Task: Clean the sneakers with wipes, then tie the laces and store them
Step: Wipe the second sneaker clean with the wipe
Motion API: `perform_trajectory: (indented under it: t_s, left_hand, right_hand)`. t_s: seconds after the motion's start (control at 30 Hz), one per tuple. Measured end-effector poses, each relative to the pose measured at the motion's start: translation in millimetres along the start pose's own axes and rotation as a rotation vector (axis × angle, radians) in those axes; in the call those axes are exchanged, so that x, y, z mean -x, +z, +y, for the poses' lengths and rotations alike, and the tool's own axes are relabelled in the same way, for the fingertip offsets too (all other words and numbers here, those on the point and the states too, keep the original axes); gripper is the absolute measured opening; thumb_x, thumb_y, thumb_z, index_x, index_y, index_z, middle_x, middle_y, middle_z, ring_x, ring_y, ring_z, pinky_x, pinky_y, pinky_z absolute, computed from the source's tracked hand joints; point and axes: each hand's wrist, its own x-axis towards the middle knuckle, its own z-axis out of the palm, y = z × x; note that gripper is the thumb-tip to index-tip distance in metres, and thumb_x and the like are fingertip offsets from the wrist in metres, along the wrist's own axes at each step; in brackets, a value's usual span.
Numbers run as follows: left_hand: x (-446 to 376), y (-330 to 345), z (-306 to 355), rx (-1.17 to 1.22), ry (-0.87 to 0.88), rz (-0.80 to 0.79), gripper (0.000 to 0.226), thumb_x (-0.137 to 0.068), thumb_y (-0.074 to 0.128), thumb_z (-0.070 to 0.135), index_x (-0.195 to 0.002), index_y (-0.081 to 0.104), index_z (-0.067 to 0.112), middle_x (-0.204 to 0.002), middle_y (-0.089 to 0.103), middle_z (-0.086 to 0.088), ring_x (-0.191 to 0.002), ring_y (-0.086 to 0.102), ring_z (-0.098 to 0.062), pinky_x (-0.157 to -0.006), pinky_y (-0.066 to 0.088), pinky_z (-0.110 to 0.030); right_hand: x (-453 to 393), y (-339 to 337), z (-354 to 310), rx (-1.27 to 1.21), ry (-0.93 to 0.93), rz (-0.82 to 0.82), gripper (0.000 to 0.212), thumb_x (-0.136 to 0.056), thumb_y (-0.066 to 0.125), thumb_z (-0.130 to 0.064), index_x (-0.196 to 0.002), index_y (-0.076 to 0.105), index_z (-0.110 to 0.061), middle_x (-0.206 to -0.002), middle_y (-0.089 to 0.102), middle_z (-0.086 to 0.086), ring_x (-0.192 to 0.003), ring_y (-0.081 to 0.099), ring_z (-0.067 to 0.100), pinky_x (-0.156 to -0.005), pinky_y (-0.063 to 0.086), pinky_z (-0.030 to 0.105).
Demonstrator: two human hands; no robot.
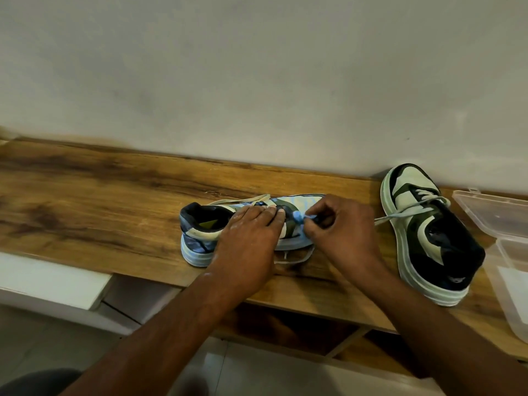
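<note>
A blue, white and dark sneaker (201,234) lies across the wooden shelf (100,201), heel to the left. My left hand (251,235) rests flat on its tongue with straight fingers. My right hand (340,227) pinches a pale lace (298,217) over the shoe's middle. Loose lace ends trail behind the shoe and in front of it. A second sneaker (428,238), green-white and black, stands to the right with its toe toward the wall and its lace loose.
A clear plastic box (511,252) with its lid open sits at the shelf's right end. The white wall (257,81) runs directly behind the shelf. Below the shelf's front edge there is a lower wooden frame (343,344) and pale floor.
</note>
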Motion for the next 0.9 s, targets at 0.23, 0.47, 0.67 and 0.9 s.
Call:
perform_trajectory:
  t_s: [0.23, 0.47, 0.67, 0.9]
  left_hand:
    - [-0.5, 1.5, 1.2, 0.009, -0.011, -0.005, 0.078, -0.098, 0.059, 0.029, -0.164, 0.020, 0.023, -0.169, 0.026, 0.002, -0.155, 0.020, -0.019, -0.128, 0.012, -0.039]
    - [-1.0, 0.9, -1.0, 0.033, -0.005, 0.043, 0.070, -0.097, 0.061, 0.025, -0.161, 0.032, 0.027, -0.165, 0.037, 0.003, -0.151, 0.029, -0.019, -0.125, 0.019, -0.038]
    - [-0.5, 2.9, -2.7, 0.062, 0.043, 0.057, 0.065, -0.097, 0.063, 0.026, -0.157, 0.040, 0.030, -0.162, 0.042, 0.004, -0.149, 0.032, -0.019, -0.123, 0.022, -0.037]
    - [-0.6, -3.5, -23.9, 0.093, 0.181, 0.024, 0.067, -0.092, 0.073, 0.019, -0.153, 0.048, 0.033, -0.156, 0.050, 0.006, -0.145, 0.040, -0.019, -0.120, 0.033, -0.040]
  right_hand:
    - [19.4, 11.6, -4.2, 0.041, -0.069, -0.066, 0.019, -0.080, 0.081, -0.007, -0.090, 0.075, -0.022, -0.084, 0.071, -0.012, -0.073, 0.065, 0.001, -0.068, 0.057, 0.019]
    - [0.5, -3.7, 2.3, 0.082, -0.075, -0.053, 0.016, -0.077, 0.081, -0.008, -0.082, 0.076, -0.022, -0.077, 0.071, -0.012, -0.068, 0.066, 0.002, -0.065, 0.060, 0.031]
    - [5.6, -11.3, 1.7, 0.082, -0.010, 0.029, 0.018, -0.078, 0.081, -0.006, -0.088, 0.075, -0.021, -0.080, 0.070, -0.011, -0.068, 0.066, 0.002, -0.062, 0.058, 0.024]
    - [7.9, -14.6, -8.6, 0.139, -0.069, -0.071, 0.025, -0.081, 0.080, -0.011, -0.102, 0.077, -0.022, -0.087, 0.072, -0.008, -0.073, 0.064, 0.000, -0.068, 0.057, 0.020]
